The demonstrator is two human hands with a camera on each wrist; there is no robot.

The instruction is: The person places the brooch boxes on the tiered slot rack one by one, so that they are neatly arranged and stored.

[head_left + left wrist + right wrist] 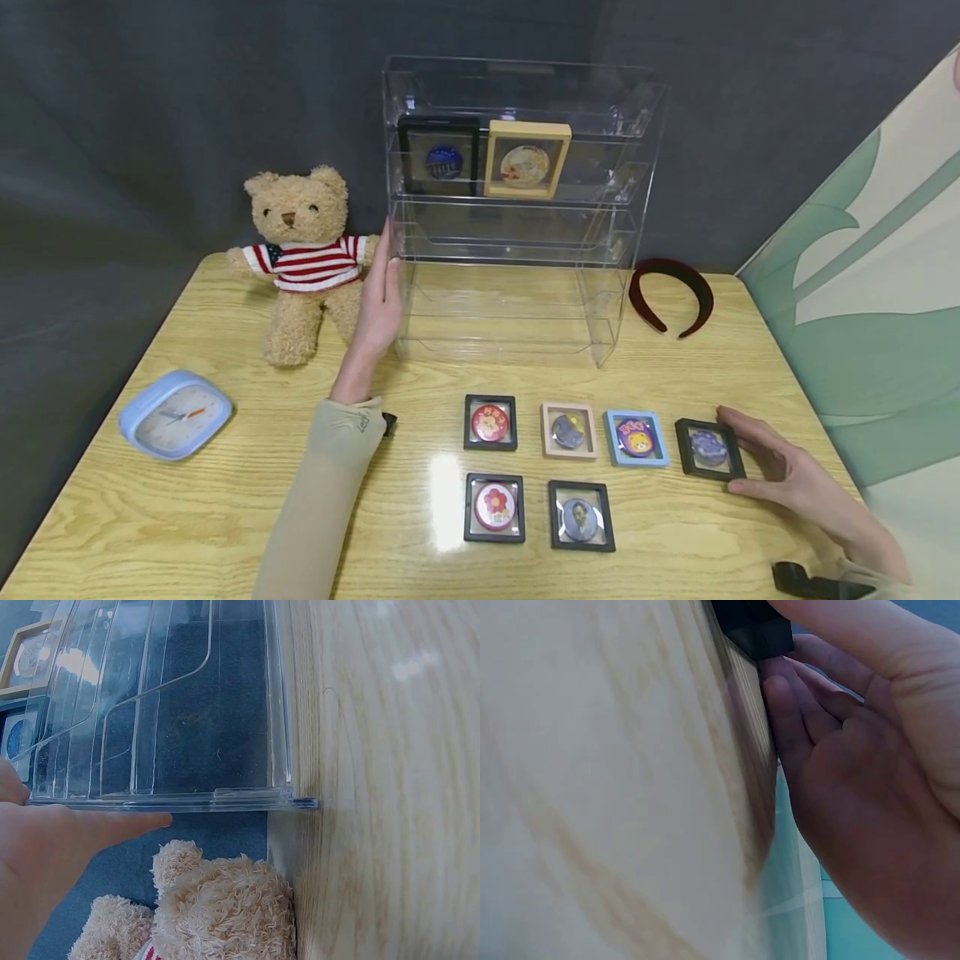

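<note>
Tabletop (427,379) of pale wood; near its right edge, a black frame with purple badge (709,447), at the right end of the farther row of frames. Right hand (783,471) grasping this frame by its right side, grip set with thumb at the nearer corner and fingers at the farther one. Only a dark corner visible in the right wrist view; cannot tell whether lying fully flat.

Left hand (378,304) with grip released, fingers straight along the left side of the clear stand (510,250), upright at the middle of the back edge. On an upper shelf, side by side, a black frame with blue badge (444,162) and a yellow frame (528,162).

Crowding the left hand: a teddy bear (315,262) in a striped shirt, toward the back-left corner, one arm just beside the fingers. By the left edge, a blue clock (176,415). Left sleeve (318,492) crossing between clock and frames. Toward the back-right corner, a dark red headband (672,267), near the stand's right side.

Just left of the grasped frame, a blue frame (637,438), then a pink frame (568,431) and a black frame with red badge (491,422). Closer to the front edge, a black frame with flower badge (495,507) and a black frame with portrait badge (581,517). Behind the back edge, a dark curtain (187,125); beyond the right edge, a green-and-white patterned cloth (862,217).
</note>
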